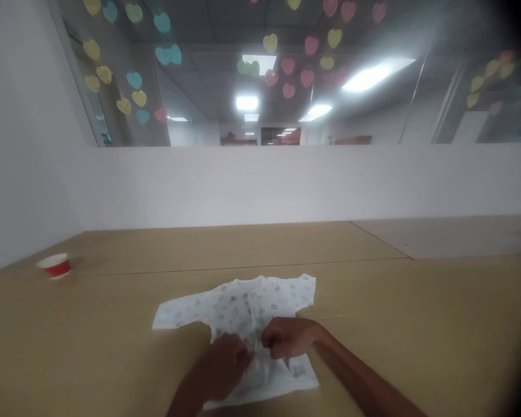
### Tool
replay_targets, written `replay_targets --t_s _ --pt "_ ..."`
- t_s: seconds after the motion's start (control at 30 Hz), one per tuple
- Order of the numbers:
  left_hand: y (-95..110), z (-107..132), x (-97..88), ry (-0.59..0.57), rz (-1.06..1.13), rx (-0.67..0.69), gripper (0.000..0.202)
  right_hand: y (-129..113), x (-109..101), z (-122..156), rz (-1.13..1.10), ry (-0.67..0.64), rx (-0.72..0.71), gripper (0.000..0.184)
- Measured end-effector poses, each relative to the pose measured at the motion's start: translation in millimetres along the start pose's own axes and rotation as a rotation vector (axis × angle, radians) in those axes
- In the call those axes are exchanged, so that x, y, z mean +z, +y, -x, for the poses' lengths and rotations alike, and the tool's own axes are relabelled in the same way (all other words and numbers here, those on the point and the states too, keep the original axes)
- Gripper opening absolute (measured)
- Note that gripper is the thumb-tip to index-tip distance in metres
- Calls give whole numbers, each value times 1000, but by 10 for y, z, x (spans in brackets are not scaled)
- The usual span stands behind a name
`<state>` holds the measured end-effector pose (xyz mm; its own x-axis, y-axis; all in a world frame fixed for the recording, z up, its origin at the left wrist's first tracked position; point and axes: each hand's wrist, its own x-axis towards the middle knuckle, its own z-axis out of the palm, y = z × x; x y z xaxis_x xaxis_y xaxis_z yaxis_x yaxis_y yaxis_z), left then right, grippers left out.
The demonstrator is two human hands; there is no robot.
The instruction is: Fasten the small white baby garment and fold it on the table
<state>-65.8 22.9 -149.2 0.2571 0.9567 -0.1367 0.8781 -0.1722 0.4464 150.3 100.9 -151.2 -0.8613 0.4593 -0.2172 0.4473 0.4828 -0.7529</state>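
A small white baby shirt (243, 313) with a scattered print lies spread on the table (395, 324), neckline away from me. Its left sleeve reaches far out to the side, while the right one looks shorter or folded. Over the lower front, my left hand (228, 362) is closed, with its fingers pinching the cloth near the middle opening. Just beside it, my right hand (289, 337) is also closed on the front of the shirt, knuckles facing left. The fingertips of both hands are partly hidden, and the cloth between them is creased.
A red and white paper cup (56, 266) stands at the far left of the table. Behind the table rises a white wall (260, 182), with a window above it bearing heart-shaped sticky notes (287, 66). Seams cross the tabletop.
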Motion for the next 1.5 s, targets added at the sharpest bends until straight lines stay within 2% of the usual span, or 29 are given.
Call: replay_targets --t_s 0.07,0.13,0.2,0.3,0.4,0.5,0.6,0.73,0.8,0.87,0.93,0.97,1.0,1.07,1.1,1.13,1.23,1.33,1.43,1.5 --pt "72 -250 -148 47 -156 18 34 -7 17 -7 56 -7 -24 10" --pt "80 -534 -165 103 -125 201 34 -32 43 -9 82 -11 -70 12" --pt "-2 -775 -69 34 -169 352 45 -63 77 -5 93 -13 -105 17" --pt "-221 -967 128 41 -267 386 51 -92 135 3 163 -32 -94 16" --pt "-380 -999 217 112 -305 406 50 -94 187 6 265 -34 -52 16" --pt "-417 -999 210 150 -342 427 47 -91 223 11 302 -28 -72 17" --pt "-410 -1004 194 157 -350 422 49 -84 269 14 205 -4 -120 15" --pt "-407 -945 162 152 -279 472 50 -76 373 -23 115 60 -175 22" --pt "-400 -894 138 129 -244 526 52 -85 412 -58 121 89 -221 26" --pt "-378 -848 109 57 -246 557 58 -92 416 -96 50 131 -279 32" --pt "-331 -807 69 -24 -269 537 67 -58 372 -134 -58 240 -330 33" --pt "-300 -788 43 -48 -275 510 69 -13 333 -151 -90 324 -330 27" --pt "-268 -770 13 -63 -271 478 68 55 284 -165 -79 433 -304 19" --pt "-217 -741 -51 -75 -224 415 62 252 168 -176 86 677 -209 13" --pt "-209 -735 -78 -81 -194 394 62 371 107 -171 239 786 -152 15" --pt "-217 -739 -100 -84 -167 384 62 494 46 -158 378 843 -107 26" --pt "-350 -813 -127 -36 -155 356 57 819 -121 -84 578 825 128 53" --pt "-595 -948 -141 56 -272 276 53 1018 -259 11 609 856 316 50" --pt "-840 -1064 -194 128 -388 151 52 1116 -370 96 587 894 384 47" --pt "-965 -1108 -241 162 -389 96 54 1137 -424 134 568 905 389 43"
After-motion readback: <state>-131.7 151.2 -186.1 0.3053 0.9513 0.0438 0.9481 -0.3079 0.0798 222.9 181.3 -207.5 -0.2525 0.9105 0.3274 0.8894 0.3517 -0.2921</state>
